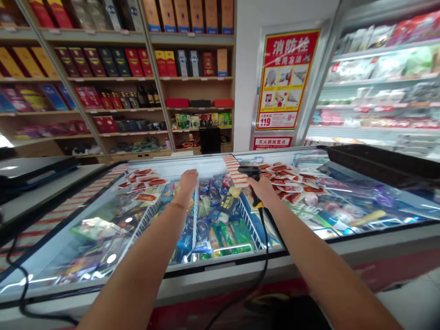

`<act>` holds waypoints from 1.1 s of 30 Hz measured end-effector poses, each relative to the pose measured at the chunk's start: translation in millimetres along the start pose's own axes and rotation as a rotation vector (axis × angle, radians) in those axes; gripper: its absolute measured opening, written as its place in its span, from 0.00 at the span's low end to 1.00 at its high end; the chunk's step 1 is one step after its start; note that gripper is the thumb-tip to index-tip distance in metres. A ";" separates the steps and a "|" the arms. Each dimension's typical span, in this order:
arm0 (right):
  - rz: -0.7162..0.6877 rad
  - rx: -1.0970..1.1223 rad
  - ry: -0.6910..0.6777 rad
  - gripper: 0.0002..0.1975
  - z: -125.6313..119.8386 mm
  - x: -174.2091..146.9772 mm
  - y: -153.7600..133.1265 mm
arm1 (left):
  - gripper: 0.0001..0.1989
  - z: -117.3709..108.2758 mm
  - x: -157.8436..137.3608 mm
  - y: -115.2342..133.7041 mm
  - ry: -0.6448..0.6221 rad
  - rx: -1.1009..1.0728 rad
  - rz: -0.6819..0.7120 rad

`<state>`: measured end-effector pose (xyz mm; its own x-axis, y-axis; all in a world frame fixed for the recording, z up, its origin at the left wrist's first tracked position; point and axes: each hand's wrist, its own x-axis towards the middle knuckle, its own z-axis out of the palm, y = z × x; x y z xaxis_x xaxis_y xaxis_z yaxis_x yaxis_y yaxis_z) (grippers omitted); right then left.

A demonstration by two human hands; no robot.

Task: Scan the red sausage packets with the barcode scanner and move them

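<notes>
My right hand [264, 191] is closed around the grip of a black and yellow barcode scanner [250, 171]. A dark cable hangs from the scanner's handle. My left hand [189, 180] reaches over the chest freezer [178, 274], near the edge of a white wire basket [195, 215]. Its fingers are mostly hidden, and I cannot tell whether it touches anything. Below my hands, the freezer holds packaged goods [227, 233] in bright wrappers. One pile of red sausage packs [288, 183] lies to the right of the scanner, and another pile [144, 181] lies left of my left hand.
A black tray [381, 167] sits on the freezer's right end. At the left stands a dark flat device [37, 172], with a black cable [22, 284] below it. Shelves of boxed goods [106, 62] and a red fire hydrant poster [288, 80] stand behind; a refrigerated display [381, 80] is at right.
</notes>
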<state>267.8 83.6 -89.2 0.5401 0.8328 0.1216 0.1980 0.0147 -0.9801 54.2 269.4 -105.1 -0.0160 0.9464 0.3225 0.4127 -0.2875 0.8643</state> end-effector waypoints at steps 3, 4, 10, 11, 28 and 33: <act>-0.020 0.009 -0.066 0.08 43.3 -3.9 -1.6 | 0.18 -65.2 3.0 -30.0 0.070 0.240 0.001; -0.013 0.012 -0.091 0.08 56.6 -6.2 -2.5 | 0.19 -84.8 2.9 -38.3 0.081 0.327 -0.014; 0.009 0.028 -0.183 0.07 105.9 -24.5 4.4 | 0.20 -159.4 -3.0 -81.3 0.182 0.749 -0.172; 0.004 0.018 -0.196 0.07 108.0 -26.6 8.0 | 0.21 -164.2 -3.7 -87.7 0.192 0.770 -0.189; -0.033 0.016 -0.256 0.09 100.0 -38.7 21.6 | 0.15 -166.8 10.8 -92.8 -0.261 0.846 -0.141; -0.042 0.016 -0.257 0.10 99.5 -40.7 20.1 | 0.16 -157.8 4.6 -87.3 -0.184 0.723 -0.056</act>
<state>168.3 105.0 -129.4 0.3058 0.9445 0.1199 0.2020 0.0587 -0.9776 -125.7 275.7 -118.2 0.0723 0.9844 0.1607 0.9125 -0.1303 0.3878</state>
